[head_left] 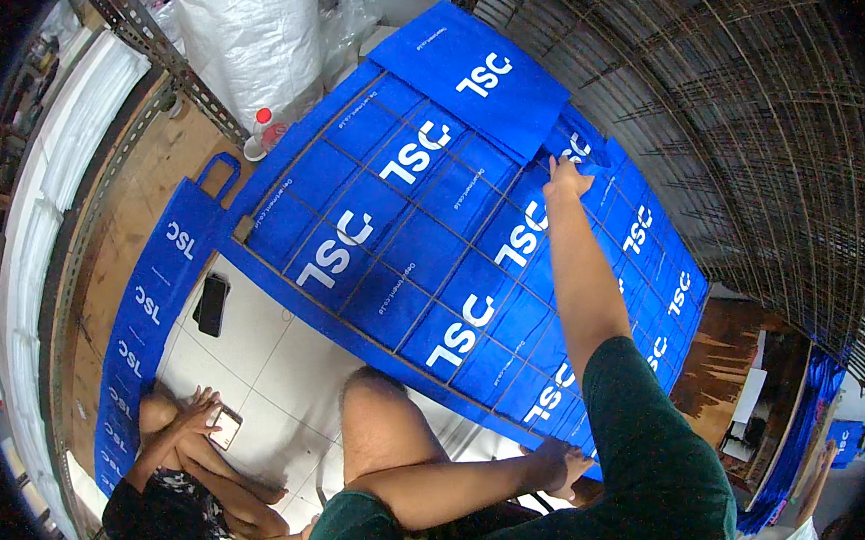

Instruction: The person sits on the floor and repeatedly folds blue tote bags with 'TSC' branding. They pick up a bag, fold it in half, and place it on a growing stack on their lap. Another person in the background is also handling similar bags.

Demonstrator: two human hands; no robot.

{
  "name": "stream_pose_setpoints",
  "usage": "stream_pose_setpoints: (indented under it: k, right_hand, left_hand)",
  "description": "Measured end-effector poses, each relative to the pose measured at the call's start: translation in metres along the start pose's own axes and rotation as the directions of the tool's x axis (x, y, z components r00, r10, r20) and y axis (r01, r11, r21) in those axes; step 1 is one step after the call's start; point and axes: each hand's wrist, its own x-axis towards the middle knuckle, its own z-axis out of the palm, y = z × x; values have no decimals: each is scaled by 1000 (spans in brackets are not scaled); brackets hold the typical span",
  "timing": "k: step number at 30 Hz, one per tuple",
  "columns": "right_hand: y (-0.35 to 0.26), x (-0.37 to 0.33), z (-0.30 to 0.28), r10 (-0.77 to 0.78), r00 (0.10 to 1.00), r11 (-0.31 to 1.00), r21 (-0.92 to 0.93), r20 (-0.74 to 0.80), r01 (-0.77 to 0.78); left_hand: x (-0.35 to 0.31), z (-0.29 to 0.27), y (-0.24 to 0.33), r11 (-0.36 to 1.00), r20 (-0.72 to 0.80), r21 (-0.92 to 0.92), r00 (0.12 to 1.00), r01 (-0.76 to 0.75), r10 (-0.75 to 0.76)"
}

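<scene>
A wide wire rack (434, 295) lies before me, covered with blue fabric bags bearing white print. My right hand (567, 177) reaches to its far right part, the fingers closed at the edge of a blue bag (600, 158) that is lifted and creased there. Another blue bag (484, 71) lies flat at the far end, overlapping the grid. Across my lap runs my left forearm, with my left hand (559, 466) by the near edge of the rack. Its fingers are bent and partly hidden, so I cannot make out their grip.
Tall stacked wire racks (710, 80) curve along the right. Overlapping blue bags (139, 306) hang in a row at the left. A phone (212, 305) lies on the tiled floor. One person (159, 520) sits at lower left holding another phone (225, 427); a second arm shows far right.
</scene>
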Motion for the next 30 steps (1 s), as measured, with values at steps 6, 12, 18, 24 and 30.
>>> stream_pose_setpoints:
  k: [6, 12, 18, 24, 30]
  right_hand:
    - [0, -8, 3, -43, 999, 999, 30, -17, 44]
    - [-16, -14, -2, 244, 970, 958, 150, 21, -244]
    - [-42, -25, -9, 243, 965, 970, -2, -102, -244]
    - [-70, -29, -78, 178, 983, 984, -15, 46, -177]
    - [-155, -48, -229, 35, 988, 951, -309, 153, 14]
  left_hand:
    - [9, 10, -6, 994, 51, 98, 998, -43, 38]
    - [10, 10, -6, 994, 16, 107, 999, -32, 30]
    - [3, 5, -7, 997, -30, 22, 997, -71, 72]
    - [-8, -2, -7, 999, 0, 2, 999, -47, 47]
    - [-15, 2, -3, 987, -21, 163, 1000, 5, -1]
